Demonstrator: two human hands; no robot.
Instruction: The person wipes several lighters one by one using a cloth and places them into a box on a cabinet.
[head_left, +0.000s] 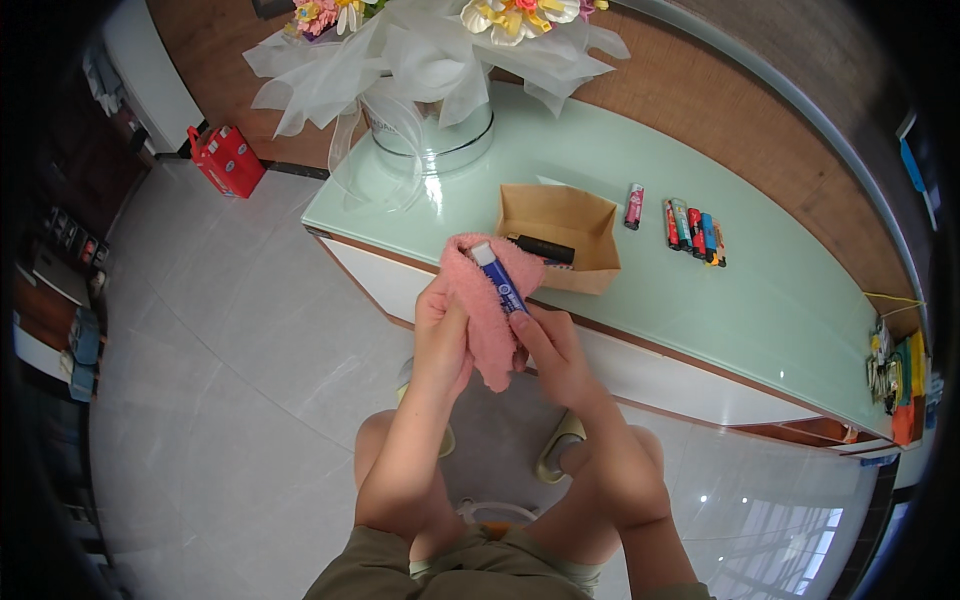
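A slim blue stick with a white end (498, 279), a lighter or an eraser, lies against a pink terry cloth (489, 341). My left hand (441, 334) grips the cloth, which wraps around behind the stick. The thumb of my right hand (551, 349) presses on the stick's lower end, its other fingers partly hidden behind. Just beyond the cloth, an open brown paper box (585, 281) holds a black cylindrical item (546, 247) and something flat with red and blue markings, partly covered.
To the box's right on the glass-topped counter (750, 322) are a pink lighter (634, 206) and a row of several coloured lighters (694, 231). A wrapped flower bouquet in a pot (435, 139) stands at the back left. A red carton (227, 161) is on the floor.
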